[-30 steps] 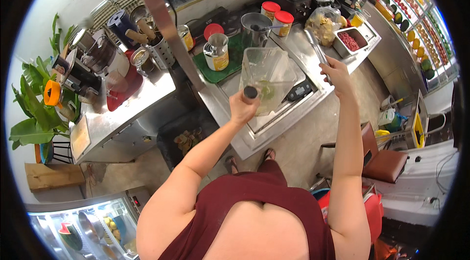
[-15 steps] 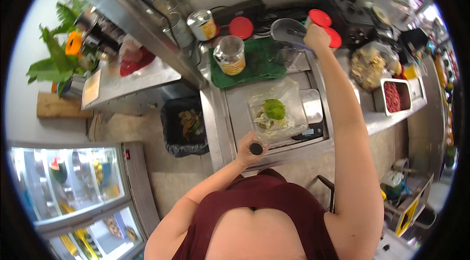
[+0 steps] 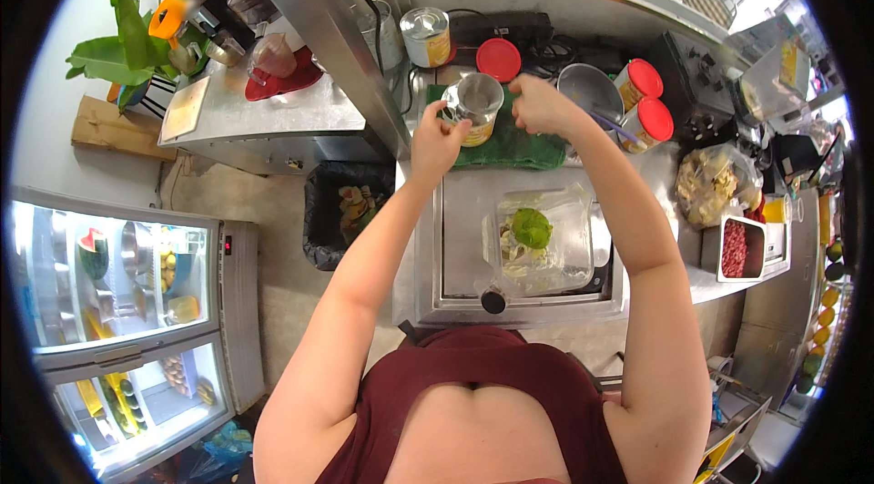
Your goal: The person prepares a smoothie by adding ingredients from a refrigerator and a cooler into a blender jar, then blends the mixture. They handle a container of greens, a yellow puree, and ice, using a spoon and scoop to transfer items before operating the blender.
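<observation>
Head view: we see left hand [image 3: 437,140] at open tin can [image 3: 475,107] on green cloth [image 3: 521,145], fingers curled against its side. Right hand [image 3: 539,106] just beside can; we cannot tell what its bent fingers hold. Blender jug [image 3: 537,243] with green fruit sits nearer us on steel worktop [image 3: 455,211].

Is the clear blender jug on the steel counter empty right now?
No, the blender jug holds a green piece and other pale bits at its bottom.
</observation>
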Tool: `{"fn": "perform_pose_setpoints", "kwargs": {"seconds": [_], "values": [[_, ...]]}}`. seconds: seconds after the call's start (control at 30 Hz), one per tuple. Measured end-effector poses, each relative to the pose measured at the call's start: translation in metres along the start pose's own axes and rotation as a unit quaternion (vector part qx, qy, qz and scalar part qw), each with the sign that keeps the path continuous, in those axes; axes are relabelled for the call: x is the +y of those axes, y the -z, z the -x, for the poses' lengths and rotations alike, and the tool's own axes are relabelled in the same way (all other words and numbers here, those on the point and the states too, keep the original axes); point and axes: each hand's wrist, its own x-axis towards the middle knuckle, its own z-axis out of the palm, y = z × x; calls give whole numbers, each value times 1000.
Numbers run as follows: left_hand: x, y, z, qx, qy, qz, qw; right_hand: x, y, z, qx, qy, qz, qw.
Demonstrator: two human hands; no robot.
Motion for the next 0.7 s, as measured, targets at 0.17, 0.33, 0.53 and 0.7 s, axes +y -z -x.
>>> {"fn": "perform_pose_setpoints", "kwargs": {"seconds": [0.17,0.33,0.53,0.7], "values": [[-26,-21,-37,-96,79,64,990,63,-26,-23,-67,-24,70,995],[7,-4,-27,-168,200,264,929,81,-35,-50,-108,-168,-293,935],[22,64,32,-166,276,307,895,56,-64,-73,-53,-203,-439,874],[-12,101,95,-130,302,378,866,43,-68,-77,-114,-140,-379,908]]}}
